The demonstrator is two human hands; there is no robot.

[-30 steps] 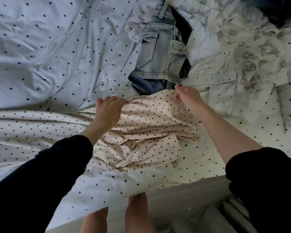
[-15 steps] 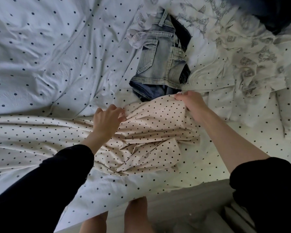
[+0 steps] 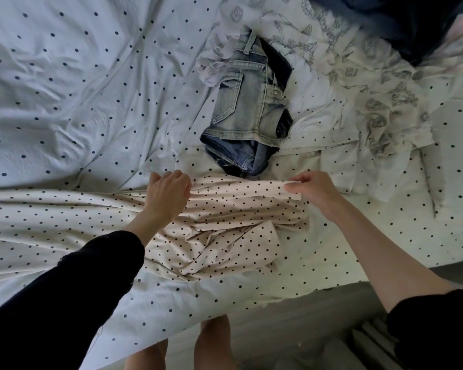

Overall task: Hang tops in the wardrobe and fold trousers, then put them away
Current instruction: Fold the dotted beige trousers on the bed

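Observation:
A cream garment with small black dots lies crumpled on the bed in front of me, its cloth trailing off to the left. My left hand grips a bunch of its upper edge. My right hand pinches the same edge farther right, thumb on top, and the edge runs taut between both hands. Just beyond lies a pair of light washed denim shorts, folded over with a back pocket up.
The bed carries a pale dotted sheet. A white garment with grey print is heaped at the right. Dark blue cloth lies at the top right corner. The bed's front edge runs below, with my bare legs beneath it.
My right hand has shifted right along the cream garment's edge and now pinches it. The edge has been drawn out straighter between both hands.

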